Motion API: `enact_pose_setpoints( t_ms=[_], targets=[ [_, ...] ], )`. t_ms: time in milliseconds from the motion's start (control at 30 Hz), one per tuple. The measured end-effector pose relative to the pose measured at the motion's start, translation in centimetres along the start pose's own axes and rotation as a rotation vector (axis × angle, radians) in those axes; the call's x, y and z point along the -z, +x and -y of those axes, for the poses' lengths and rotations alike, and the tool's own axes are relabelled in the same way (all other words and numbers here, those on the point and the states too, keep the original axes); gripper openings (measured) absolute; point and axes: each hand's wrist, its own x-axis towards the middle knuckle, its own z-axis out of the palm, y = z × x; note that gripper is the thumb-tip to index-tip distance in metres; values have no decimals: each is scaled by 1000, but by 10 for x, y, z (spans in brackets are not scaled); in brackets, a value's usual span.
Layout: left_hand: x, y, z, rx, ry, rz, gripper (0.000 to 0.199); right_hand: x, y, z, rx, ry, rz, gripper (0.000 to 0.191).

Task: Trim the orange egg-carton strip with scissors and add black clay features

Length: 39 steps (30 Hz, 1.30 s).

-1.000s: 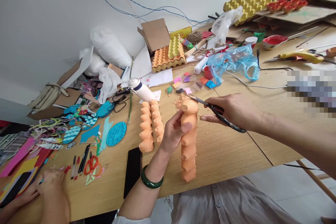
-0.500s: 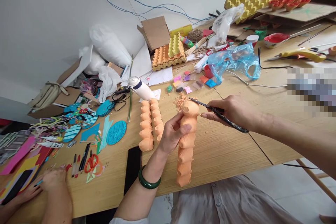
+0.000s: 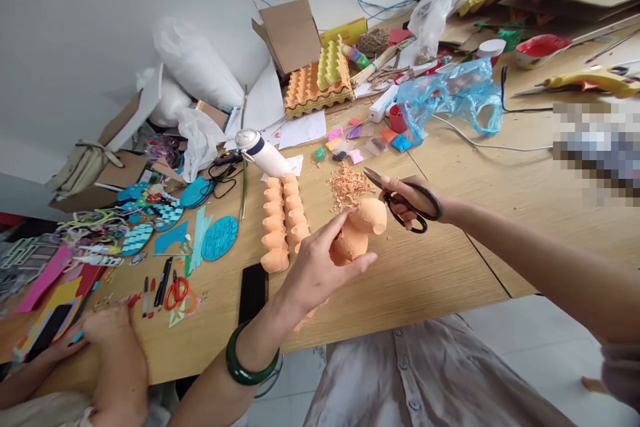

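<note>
Our left hand [image 3: 320, 267] gripped the orange egg-carton cups [image 3: 361, 230] above the worktop [image 3: 425, 267], just beside our right hand [image 3: 407, 197], which closed on the black-handled scissors [image 3: 425, 203] (light, stiff yet crushable pulp, best held gently around a cup).

Craft workroom: wooden table [image 3: 430, 267], egg trays [image 3: 307, 93], glue gun [image 3: 590, 82], black scissors [image 3: 395, 199], coloured paper [image 3: 45, 273].

The right hand [image 3: 415, 201] could pass between the orange shavings [image 3: 346, 187] and blue bag [image 3: 453, 97].

Egg-carton strips [image 3: 275, 223] on table [image 3: 425, 280], phone [image 3: 253, 293] in front, shavings [image 3: 346, 187] to R, glue gun [image 3: 590, 83] far R
</note>
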Motion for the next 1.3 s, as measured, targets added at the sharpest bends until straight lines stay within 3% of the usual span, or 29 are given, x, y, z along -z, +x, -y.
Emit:
enact_pose_setpoints(
  t_ms=[100, 233, 500, 633, 733, 900, 1067, 1167, 1300],
  targets=[
    [2, -11, -7, -191, 287, -42, 68, 0, 20, -17, -25, 145, 151, 69],
    [3, -14, -4, -346, 494, -50, 66, -4, 29, -30, 5, 238, 269, 71],
    [11, -2, 3, -364, 683, 28, 67, 12, -7, -20, 226, -57, 320, 67],
    [12, 7, 9, -434, 735, 96, 64, 19, -20, -21, 301, -1, 320, 58],
    [13, 19, 13, -475, 736, 213, 65, 17, -24, -22, 324, 13, 323, 49],
    [16, 45, 13, -463, 760, 430, 65, 11, -22, -20, 265, -22, 345, 37],
    [17, 68, 6, -430, 797, 574, 69, 12, -12, -33, 144, 168, 454, 30],
    [16, 79, 7, -454, 807, 595, 69, 11, -9, -45, 92, 299, 448, 26],
    [17, 92, 16, -565, 705, 523, 63, 9, -12, -55, 68, 409, 418, 24]
  ],
)
